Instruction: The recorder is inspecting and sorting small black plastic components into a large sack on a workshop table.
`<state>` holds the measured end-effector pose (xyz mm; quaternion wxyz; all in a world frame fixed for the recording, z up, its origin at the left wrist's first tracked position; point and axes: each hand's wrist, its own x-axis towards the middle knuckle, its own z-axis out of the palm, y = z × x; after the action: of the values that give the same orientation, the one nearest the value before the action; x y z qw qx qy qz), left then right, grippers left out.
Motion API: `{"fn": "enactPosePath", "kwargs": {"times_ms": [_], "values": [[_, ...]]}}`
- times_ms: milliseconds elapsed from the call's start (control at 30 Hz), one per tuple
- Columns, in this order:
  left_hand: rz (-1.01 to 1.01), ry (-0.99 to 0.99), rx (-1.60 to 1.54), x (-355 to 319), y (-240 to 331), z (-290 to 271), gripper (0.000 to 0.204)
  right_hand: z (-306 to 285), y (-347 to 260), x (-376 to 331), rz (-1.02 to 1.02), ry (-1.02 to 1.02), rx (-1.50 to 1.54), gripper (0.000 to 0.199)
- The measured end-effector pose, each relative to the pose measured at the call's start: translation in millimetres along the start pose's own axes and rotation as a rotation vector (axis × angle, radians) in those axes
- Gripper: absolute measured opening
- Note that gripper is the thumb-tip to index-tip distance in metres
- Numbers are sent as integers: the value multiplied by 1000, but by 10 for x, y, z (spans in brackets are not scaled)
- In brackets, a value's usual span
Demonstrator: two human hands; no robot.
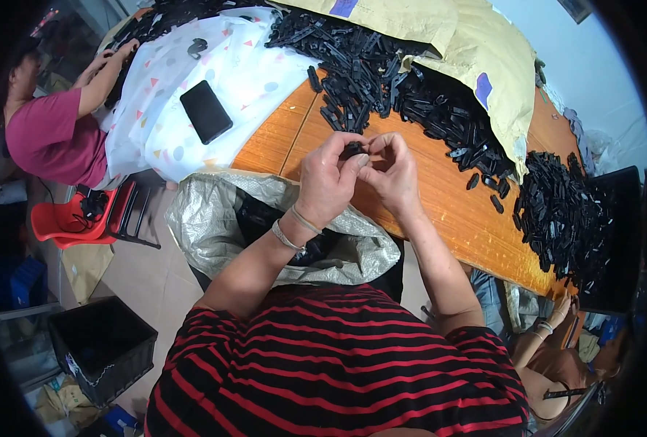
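Observation:
Above the table's near edge, my two hands meet around a small black plastic part [351, 151]. My left hand [325, 178] pinches it between thumb and fingers. Against its other side, the curled fingertips of my right hand [394, 177] close in, partly hiding it. Just beyond my fingers, a pile of similar long black plastic pieces [360, 76] covers the wooden table [425, 193]. Below my wrists, an open woven sack [207, 211] with rolled edges sits at my lap, with dark pieces inside.
A black tablet or phone [206, 111] lies on a patterned plastic sheet [258, 73]. A large paper sack [498, 65] spills black pieces. More pieces lie beside a black bin [614, 233] at right. Co-workers sit left [57, 135] and lower right [556, 357]. A black crate [105, 346] stands on the floor.

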<state>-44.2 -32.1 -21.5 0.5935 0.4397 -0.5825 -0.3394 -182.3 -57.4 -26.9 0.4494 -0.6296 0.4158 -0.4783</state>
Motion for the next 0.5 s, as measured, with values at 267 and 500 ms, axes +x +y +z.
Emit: {"fn": "enactPosePath", "kwargs": {"times_ms": [267, 500], "values": [[-190, -82, -230, -164, 168, -218, 16, 123, -2, -185, -40, -79, -151, 33], [51, -302, 626, -451, 238, -1136, 9, -472, 4, -145, -36, -112, -485, 17]]}}
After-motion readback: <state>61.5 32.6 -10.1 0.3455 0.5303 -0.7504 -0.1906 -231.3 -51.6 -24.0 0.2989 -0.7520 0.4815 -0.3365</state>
